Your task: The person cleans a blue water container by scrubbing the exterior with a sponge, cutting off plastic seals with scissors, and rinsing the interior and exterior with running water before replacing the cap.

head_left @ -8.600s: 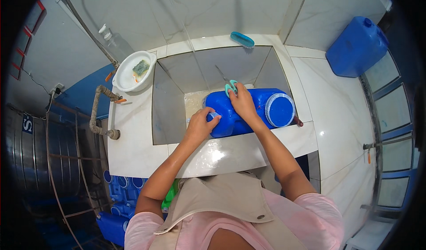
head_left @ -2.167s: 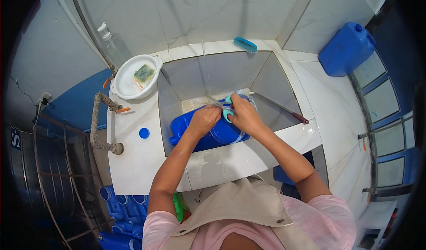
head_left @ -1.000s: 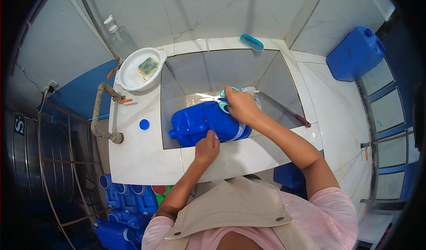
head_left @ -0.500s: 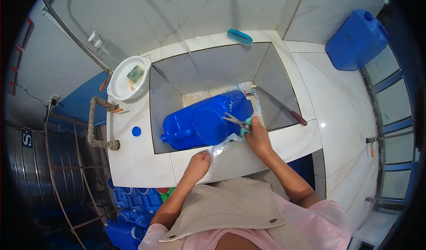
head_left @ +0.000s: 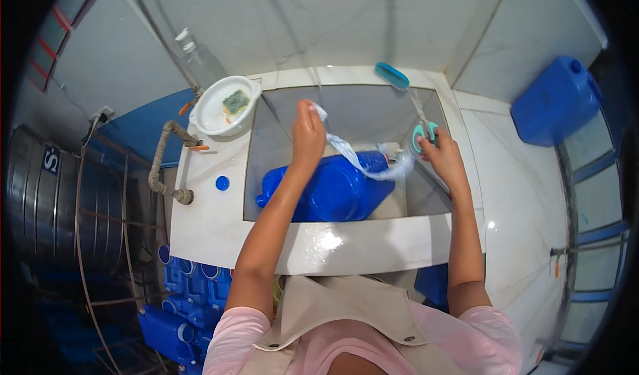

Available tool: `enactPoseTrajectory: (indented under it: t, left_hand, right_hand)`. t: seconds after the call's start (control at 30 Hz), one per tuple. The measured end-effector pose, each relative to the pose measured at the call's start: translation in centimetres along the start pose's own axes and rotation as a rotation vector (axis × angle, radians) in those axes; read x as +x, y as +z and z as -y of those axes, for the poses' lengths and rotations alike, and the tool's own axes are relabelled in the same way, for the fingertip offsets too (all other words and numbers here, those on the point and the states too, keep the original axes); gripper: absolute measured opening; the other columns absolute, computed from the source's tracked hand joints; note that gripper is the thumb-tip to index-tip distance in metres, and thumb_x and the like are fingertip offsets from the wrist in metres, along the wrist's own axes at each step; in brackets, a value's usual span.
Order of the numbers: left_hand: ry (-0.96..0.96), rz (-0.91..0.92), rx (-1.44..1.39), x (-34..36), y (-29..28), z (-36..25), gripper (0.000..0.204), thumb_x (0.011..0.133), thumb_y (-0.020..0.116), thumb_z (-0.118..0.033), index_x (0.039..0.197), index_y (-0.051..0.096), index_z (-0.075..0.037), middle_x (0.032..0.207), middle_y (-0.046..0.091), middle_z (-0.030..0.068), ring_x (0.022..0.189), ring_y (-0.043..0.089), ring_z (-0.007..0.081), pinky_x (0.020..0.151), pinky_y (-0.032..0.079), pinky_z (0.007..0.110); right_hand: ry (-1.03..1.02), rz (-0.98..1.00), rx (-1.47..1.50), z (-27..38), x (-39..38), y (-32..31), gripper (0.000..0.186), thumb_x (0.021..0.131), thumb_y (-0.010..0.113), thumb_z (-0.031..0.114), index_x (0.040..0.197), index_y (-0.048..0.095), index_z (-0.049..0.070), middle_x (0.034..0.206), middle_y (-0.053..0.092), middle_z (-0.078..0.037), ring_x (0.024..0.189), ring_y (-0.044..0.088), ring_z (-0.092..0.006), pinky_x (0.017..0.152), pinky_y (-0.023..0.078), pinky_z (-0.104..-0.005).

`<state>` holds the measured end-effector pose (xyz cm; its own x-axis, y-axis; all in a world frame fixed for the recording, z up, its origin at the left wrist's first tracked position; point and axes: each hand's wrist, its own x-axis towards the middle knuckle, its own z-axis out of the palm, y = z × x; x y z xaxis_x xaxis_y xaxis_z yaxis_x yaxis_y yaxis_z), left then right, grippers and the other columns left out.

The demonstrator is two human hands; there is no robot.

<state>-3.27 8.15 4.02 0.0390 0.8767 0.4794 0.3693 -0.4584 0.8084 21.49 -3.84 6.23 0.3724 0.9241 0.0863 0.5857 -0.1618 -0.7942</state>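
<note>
Leaning over a white desk (head_left: 219,222) with a sunken sink (head_left: 273,142): blue jerrycan (head_left: 333,192) lying on its side in the basin. Left hand (head_left: 308,132) raised above it, fingers clenched on one end of a clear plastic strip (head_left: 363,165). Right hand (head_left: 444,159) at the sink's right wall, fingers grasping teal-handled scissors (head_left: 424,132). Farther back, white bowl (head_left: 225,105) holding a sponge, teal brush (head_left: 391,75) on the rim.

Washing area w/ tiled sink (head_left: 346,242), steel tank (head_left: 40,195), stacked blue jerrycans (head_left: 180,295)
</note>
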Motion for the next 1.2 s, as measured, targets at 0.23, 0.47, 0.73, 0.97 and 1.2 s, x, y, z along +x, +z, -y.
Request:
enactPoseTrajectory:
  t: [0.23,0.47,0.73,0.97,1.2]
  left_hand:
    - [-0.135,-0.286,0.202,0.2,-5.3,9.4,0.031,0.096,0.043,-0.023,0.108,0.046,0.005,0.111,0.054,0.0211,0.110,0.049,0.0366,0.095,0.036,0.041]
    - [-0.727,-0.131,-0.923,-4.0,-14.1,13.1,0.026,0.095,0.043,-0.016,0.109,0.045,0.006,0.101,0.056,0.0154,0.093,0.058,0.0222,0.073,0.054,0.035]
    - [-0.897,-0.336,-1.076,-1.2,-16.1,17.0,0.014,0.092,0.045,-0.010,0.093,0.048,0.003,0.093,0.051,0.0116,0.087,0.056,0.0222,0.078,0.053,0.033]
    - [0.002,-0.086,0.387,-9.7,-16.3,13.3,0.039,0.078,0.053,-0.009,0.116,0.047,0.001,0.113,0.050,0.0158,0.111,0.046,0.0330,0.090,0.036,0.044]
    - [0.073,1.042,0.398,-9.6,-11.5,13.5,0.034,0.074,0.067,-0.028,0.091,0.055,-0.002,0.079,0.062,0.0201,0.078,0.060,0.0383,0.069,0.046,0.048]
  right_hand:
    - [-0.307,0.477,-0.056,13.9,4.0,12.7,0.041,0.082,0.062,0.024,0.095,0.040,-0.008,0.072,0.062,-0.022,0.057,0.064,-0.0262,0.050,0.050,-0.0348]
    - [-0.759,0.953,-0.565,21.8,4.8,28.9,0.022,0.076,0.058,0.014,0.075,0.062,-0.007,0.071,0.064,-0.023,0.061,0.065,-0.0308,0.059,0.052,-0.0407]
    - [-0.476,0.475,-0.545,20.7,18.2,40.9,0.039,0.065,0.064,0.012,0.101,0.064,-0.002,0.111,0.058,-0.026,0.108,0.054,-0.0363,0.091,0.042,-0.0455]
    - [-0.563,0.681,-0.789,25.3,12.1,45.0,0.055,0.061,0.065,0.010,0.115,0.058,0.002,0.126,0.049,-0.023,0.119,0.045,-0.0366,0.096,0.039,-0.0461]
    - [-0.504,0.553,-0.300,22.6,16.1,37.3,0.059,0.065,0.064,0.015,0.118,0.045,-0.001,0.098,0.063,-0.023,0.095,0.061,-0.0360,0.082,0.049,-0.0414]
